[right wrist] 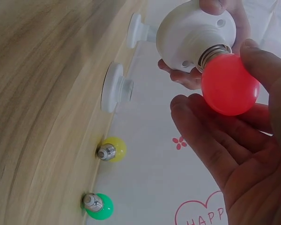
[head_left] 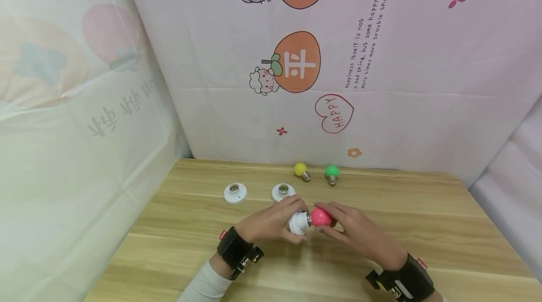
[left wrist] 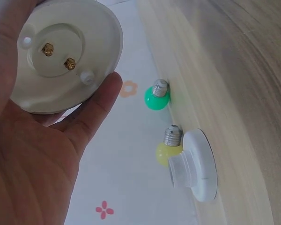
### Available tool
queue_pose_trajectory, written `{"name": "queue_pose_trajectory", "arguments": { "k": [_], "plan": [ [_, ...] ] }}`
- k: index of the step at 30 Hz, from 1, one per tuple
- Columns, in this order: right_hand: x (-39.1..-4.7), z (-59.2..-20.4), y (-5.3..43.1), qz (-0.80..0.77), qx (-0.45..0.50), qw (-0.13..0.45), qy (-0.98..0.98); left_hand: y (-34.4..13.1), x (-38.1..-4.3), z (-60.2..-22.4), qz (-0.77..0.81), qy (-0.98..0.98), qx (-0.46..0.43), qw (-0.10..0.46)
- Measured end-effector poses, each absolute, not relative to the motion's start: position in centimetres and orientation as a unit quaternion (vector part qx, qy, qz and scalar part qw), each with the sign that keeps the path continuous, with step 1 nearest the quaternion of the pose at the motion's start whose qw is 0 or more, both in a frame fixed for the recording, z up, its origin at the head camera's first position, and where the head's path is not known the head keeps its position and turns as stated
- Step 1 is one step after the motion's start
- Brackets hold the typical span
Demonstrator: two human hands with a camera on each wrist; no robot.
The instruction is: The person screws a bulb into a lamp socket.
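My left hand (head_left: 281, 219) grips a white round lamp socket (head_left: 298, 223) by its rim, lifted off the table. Its back, with two brass screws, faces the left wrist camera. My right hand (head_left: 353, 231) holds a red light bulb (head_left: 321, 217) between thumb and fingers. The bulb's metal screw base sits at the socket's mouth, and part of the thread (right wrist: 214, 55) still shows in the right wrist view. How deep the thread sits inside is hidden.
Two more white lamp sockets (head_left: 235, 193) lie on the wooden table (head_left: 190, 236), the nearer one (head_left: 282, 191) just behind my left hand. A yellow bulb (head_left: 300, 169) and a green bulb (head_left: 332, 171) lie by the back edge. Printed cloth (head_left: 220, 104) hangs behind.
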State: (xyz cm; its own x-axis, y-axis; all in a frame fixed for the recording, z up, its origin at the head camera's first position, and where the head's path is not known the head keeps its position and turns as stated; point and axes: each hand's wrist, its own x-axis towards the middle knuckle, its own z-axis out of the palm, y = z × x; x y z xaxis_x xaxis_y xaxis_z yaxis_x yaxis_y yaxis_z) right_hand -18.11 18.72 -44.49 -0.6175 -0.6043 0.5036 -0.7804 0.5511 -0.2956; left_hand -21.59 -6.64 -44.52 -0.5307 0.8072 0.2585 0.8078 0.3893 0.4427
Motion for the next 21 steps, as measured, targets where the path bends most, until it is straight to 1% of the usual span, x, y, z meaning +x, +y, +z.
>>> {"name": "queue_pose_trajectory", "arguments": {
  "k": [4, 8, 11, 21],
  "plan": [
    [-18.14, -44.59, 18.71, 0.248, 0.399, 0.171, -0.866, -6.7, -21.56, -44.47, -0.259, -0.836, -0.484, -0.001],
    [-18.05, -44.51, 18.57, 0.268, 0.387, 0.147, -0.87, -6.71, -21.56, -44.51, -0.258, -0.837, -0.482, -0.004],
    [-18.05, -44.35, 18.37, 0.292, 0.395, 0.134, -0.861, -6.71, -21.56, -44.56, -0.259, -0.837, -0.482, -0.005],
    [-18.17, -44.39, 18.33, 0.293, 0.43, 0.155, -0.84, -6.7, -21.6, -44.6, -0.259, -0.837, -0.481, 0.002]
  ]
}}
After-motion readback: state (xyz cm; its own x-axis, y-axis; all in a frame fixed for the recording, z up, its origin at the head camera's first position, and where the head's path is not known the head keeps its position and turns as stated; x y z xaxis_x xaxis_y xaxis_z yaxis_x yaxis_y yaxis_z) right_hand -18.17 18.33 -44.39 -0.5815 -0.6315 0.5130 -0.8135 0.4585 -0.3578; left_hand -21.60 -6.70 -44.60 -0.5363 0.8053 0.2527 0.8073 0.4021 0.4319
